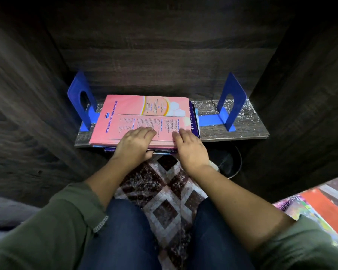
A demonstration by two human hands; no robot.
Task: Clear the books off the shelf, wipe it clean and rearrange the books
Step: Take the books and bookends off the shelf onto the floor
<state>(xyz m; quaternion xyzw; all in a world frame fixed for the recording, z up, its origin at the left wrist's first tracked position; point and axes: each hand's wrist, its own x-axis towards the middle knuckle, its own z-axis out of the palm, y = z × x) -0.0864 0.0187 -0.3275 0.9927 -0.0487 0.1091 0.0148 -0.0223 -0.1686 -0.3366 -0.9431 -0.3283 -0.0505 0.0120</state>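
So: stack of books point(142, 114), pink cover w/ blue print on top, darker ones under, lies flat on the speckled shelf point(244, 129) btwn left bookend point(80, 98) & right bookend point(232, 96), both blue; its front edge overhangs. Left hand point(134, 142) & right hand point(190, 148) rest on the cover's near part, fingers straight & flat, not curled round it.

Two blue L-shaped metal bookends point(77, 82) point(233, 84) are flanking one pink-topped stack of books point(125, 112), under one left hand point(134, 142) and one right hand point(190, 148).
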